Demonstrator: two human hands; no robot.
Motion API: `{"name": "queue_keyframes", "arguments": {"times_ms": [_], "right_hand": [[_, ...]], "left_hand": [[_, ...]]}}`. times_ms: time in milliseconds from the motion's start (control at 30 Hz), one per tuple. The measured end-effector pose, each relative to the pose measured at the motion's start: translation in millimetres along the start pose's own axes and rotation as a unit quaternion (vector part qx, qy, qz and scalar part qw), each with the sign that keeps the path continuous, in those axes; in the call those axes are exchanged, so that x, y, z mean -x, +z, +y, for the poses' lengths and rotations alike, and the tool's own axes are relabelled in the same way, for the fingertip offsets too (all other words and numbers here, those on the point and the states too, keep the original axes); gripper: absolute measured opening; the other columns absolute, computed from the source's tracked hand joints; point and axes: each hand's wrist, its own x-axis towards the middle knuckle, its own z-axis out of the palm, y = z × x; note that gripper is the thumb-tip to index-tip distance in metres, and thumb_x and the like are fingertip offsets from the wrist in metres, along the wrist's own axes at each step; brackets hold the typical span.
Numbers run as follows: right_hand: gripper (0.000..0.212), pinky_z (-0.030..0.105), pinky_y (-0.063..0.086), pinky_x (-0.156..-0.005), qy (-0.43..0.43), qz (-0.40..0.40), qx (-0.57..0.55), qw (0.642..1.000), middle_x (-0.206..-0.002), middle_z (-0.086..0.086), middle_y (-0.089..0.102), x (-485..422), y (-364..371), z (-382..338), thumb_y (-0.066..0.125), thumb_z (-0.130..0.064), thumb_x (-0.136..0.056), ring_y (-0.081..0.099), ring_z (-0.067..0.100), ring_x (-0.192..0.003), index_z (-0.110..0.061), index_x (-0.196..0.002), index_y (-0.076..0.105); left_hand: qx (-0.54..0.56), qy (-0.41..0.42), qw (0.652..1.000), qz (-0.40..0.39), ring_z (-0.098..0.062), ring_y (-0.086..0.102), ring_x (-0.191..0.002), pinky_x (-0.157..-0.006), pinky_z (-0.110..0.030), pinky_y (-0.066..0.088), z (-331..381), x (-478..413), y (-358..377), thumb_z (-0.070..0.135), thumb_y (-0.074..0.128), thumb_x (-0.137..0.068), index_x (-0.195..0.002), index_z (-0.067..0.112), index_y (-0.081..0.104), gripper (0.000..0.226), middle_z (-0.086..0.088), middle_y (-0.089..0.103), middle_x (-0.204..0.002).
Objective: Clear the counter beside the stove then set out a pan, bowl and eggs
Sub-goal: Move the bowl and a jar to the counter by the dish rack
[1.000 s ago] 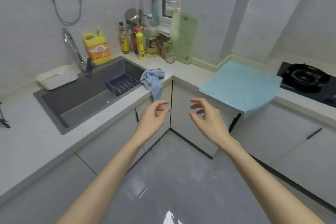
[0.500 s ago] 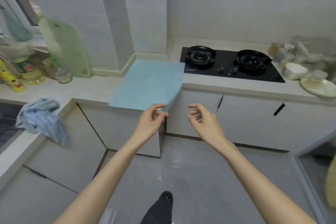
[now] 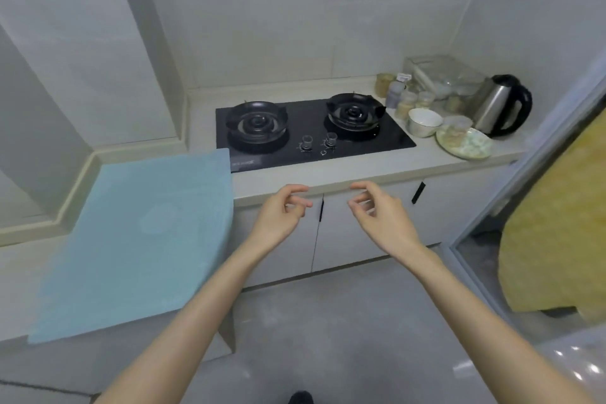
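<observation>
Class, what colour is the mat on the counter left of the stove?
Light blue, plain; the mat shows clearly in the head view.

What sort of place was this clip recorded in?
Most likely a small home kitchen: a black two-burner gas hob, a steel electric kettle and a white ceramic bowl beside it.

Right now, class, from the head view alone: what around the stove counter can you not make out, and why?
- Jars: head view, labels too small and blurred.
- Clear box: head view, contents blurred behind its walls.
- Plate: head view, what lies on it is blurred.
- Yellow object: head view, cut off by the right edge.
- Cupboards: head view, shut doors hide the inside.
</observation>
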Motion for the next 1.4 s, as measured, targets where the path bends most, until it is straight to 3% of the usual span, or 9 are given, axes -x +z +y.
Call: {"name": "queue_keyframes", "arguments": {"times_ms": [200,400,633,833,1000,1100,1233,1400], "right_hand": [[0.03,0.033,0.053,-0.078,0.044,0.042,0.017,0.998,-0.098,-0.013,0.064,-60,-31,43,0.055,-0.024,-0.093,0.06,0.007,-0.084,-0.028,-0.123,0.053],[0.031,0.037,0.053,-0.078,0.074,0.05,0.026,0.996,-0.096,-0.017,0.06,-107,-58,96,0.054,-0.024,-0.093,0.059,0.009,-0.084,-0.027,-0.124,0.051],[0.033,0.036,0.052,-0.08,0.077,0.061,0.029,0.995,-0.106,-0.014,0.06,-182,-105,182,0.055,-0.025,-0.092,0.059,0.009,-0.087,-0.029,-0.124,0.049],[0.036,0.029,0.047,-0.086,0.084,0.047,0.027,0.995,-0.117,-0.018,0.054,-247,-155,256,0.057,-0.027,-0.093,0.051,0.004,-0.098,-0.034,-0.126,0.047],[0.041,0.031,0.042,-0.093,0.089,0.033,0.046,0.994,-0.134,-0.014,0.044,-296,-188,310,0.056,-0.027,-0.092,0.043,0.011,-0.12,-0.031,-0.131,0.044],[0.045,0.032,0.04,-0.092,0.089,0.042,0.058,0.993,-0.14,-0.007,0.039,-319,-200,332,0.058,-0.023,-0.091,0.038,0.017,-0.125,-0.027,-0.134,0.044],[0.051,0.03,0.039,-0.086,0.106,0.04,0.08,0.99,-0.141,-0.001,0.036,-358,-208,370,0.061,-0.019,-0.088,0.039,0.025,-0.123,-0.025,-0.135,0.042],[0.057,0.042,0.038,-0.098,0.153,0.007,0.11,0.982,-0.148,0.003,0.025,-409,-202,409,0.062,-0.021,-0.087,0.035,0.034,-0.124,-0.026,-0.139,0.037]], "left_hand": [[0.011,0.005,0.997,-0.08,-0.017,0.066,-0.087,-0.065,-0.009,0.046,12,-94,43,0.008,0.05,-0.092,-0.117,0.024,0.058,0.03,0.007,0.071,-0.095],[-0.003,0.006,0.991,-0.131,-0.018,0.066,-0.091,-0.077,-0.021,0.048,21,-165,94,0.014,0.053,-0.092,-0.114,0.031,0.058,0.028,0.008,0.07,-0.102],[-0.012,0.004,0.991,-0.134,-0.013,0.066,-0.089,-0.073,-0.023,0.05,39,-256,173,0.019,0.054,-0.092,-0.113,0.036,0.058,0.027,0.014,0.069,-0.101],[0.011,-0.043,0.992,-0.117,-0.012,0.064,-0.098,-0.091,-0.033,0.051,61,-337,243,0.019,0.056,-0.092,-0.121,0.032,0.056,0.032,0.014,0.068,-0.104],[0.062,-0.109,0.986,-0.111,-0.017,0.062,-0.104,-0.09,-0.034,0.052,74,-393,288,0.019,0.055,-0.094,-0.134,0.029,0.047,0.042,0.005,0.062,-0.115],[0.113,-0.167,0.972,-0.122,-0.017,0.063,-0.104,-0.09,-0.034,0.054,72,-419,307,0.022,0.056,-0.094,-0.136,0.03,0.046,0.044,0.006,0.062,-0.115],[0.22,-0.271,0.929,-0.123,-0.023,0.062,-0.108,-0.087,-0.036,0.054,63,-465,335,0.024,0.054,-0.095,-0.137,0.034,0.046,0.044,-0.001,0.057,-0.131],[0.318,-0.355,0.874,-0.099,-0.036,0.051,-0.122,-0.095,-0.046,0.049,42,-521,364,0.027,0.051,-0.098,-0.145,0.03,0.035,0.05,-0.011,0.043,-0.145]]}}
